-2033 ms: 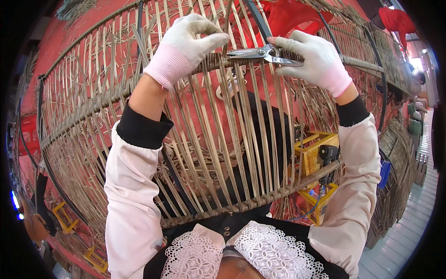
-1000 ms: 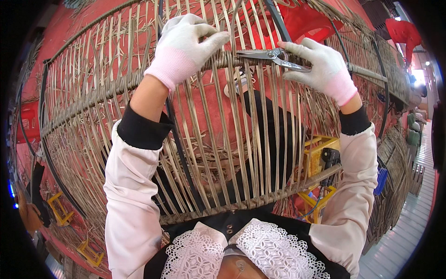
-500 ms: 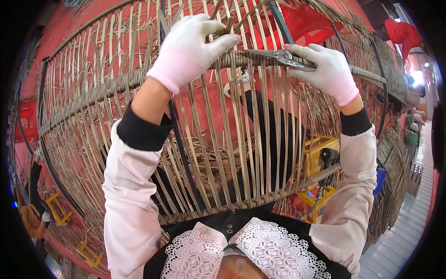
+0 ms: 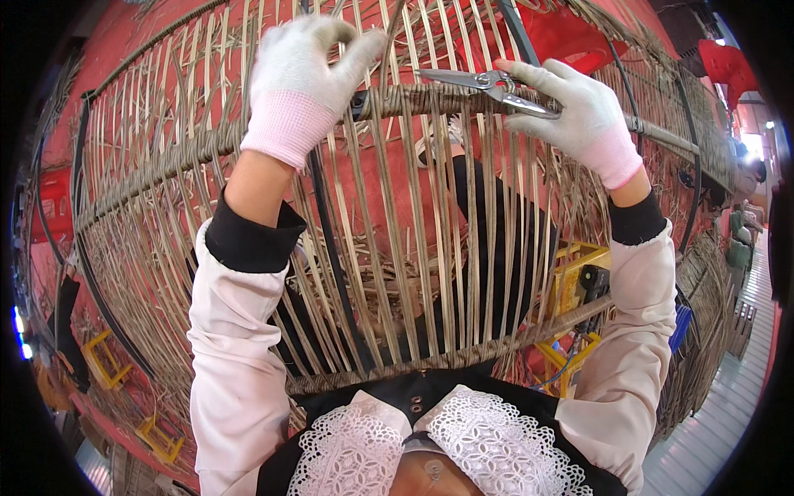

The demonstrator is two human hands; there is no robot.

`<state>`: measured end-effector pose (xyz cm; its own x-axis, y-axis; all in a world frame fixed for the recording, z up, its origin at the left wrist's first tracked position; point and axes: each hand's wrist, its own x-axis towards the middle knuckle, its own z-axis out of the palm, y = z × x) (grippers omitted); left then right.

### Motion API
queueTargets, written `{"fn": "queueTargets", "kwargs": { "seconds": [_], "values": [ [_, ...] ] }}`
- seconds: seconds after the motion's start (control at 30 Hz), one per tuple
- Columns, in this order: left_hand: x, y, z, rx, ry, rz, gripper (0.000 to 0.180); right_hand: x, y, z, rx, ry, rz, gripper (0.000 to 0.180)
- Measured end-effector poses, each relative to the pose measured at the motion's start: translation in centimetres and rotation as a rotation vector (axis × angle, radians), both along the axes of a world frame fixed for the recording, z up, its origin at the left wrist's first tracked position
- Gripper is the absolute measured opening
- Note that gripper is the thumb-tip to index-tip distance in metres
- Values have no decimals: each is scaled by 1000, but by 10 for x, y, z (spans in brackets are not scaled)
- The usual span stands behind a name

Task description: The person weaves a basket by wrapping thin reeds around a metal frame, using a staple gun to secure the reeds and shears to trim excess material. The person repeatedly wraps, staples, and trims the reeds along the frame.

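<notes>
My left hand (image 4: 310, 78), in a white knit glove with a pink cuff, is above the wrapped crossbar of a woven panel (image 4: 397, 215). Its thumb and fingers come together in a pinch at a brown weaving strand (image 4: 392, 37), though the fingertips are partly hidden. My right hand (image 4: 575, 112), gloved alike, grips silver pruning shears (image 4: 488, 80) by the handles. Their pointed end lies left, just above the wrapped crossbar (image 4: 447, 102). Long pale and brown strands run from this bar toward the wrapped near edge at my body.
Dark metal bars (image 4: 335, 273) cross the panel. Behind it are a red plastic chair (image 4: 571, 41) and a red floor strewn with cut strands. A yellow stool (image 4: 583, 273) is under the right forearm. Another person's dark-sleeved arm (image 4: 66, 331) shows at the far left.
My left hand has moved left and slightly up, uncovering more of the wrapped bar. My right hand and the shears have shifted slightly up and left.
</notes>
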<state>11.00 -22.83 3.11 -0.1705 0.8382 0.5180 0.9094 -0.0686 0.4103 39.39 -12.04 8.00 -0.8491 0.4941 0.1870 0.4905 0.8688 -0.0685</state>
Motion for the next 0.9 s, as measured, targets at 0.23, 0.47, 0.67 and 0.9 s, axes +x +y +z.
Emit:
{"fn": "queueTargets", "kwargs": {
  "seconds": [0.23,0.47,0.67,0.9],
  "values": [
    [-6,-10,2,-211,-397,-307,23,-23,-1,-4,63,-68,124,57],
    [-24,-15,3,-76,199,201,46,-26,2,-3,-4,-10,59,64],
    [-39,-25,-1,-207,-146,-24,47,-43,-6,-1,45,-13,162,65],
    [-40,-37,1,-163,-766,-294,31,-66,-12,2,156,-52,233,57]
  ]
}}
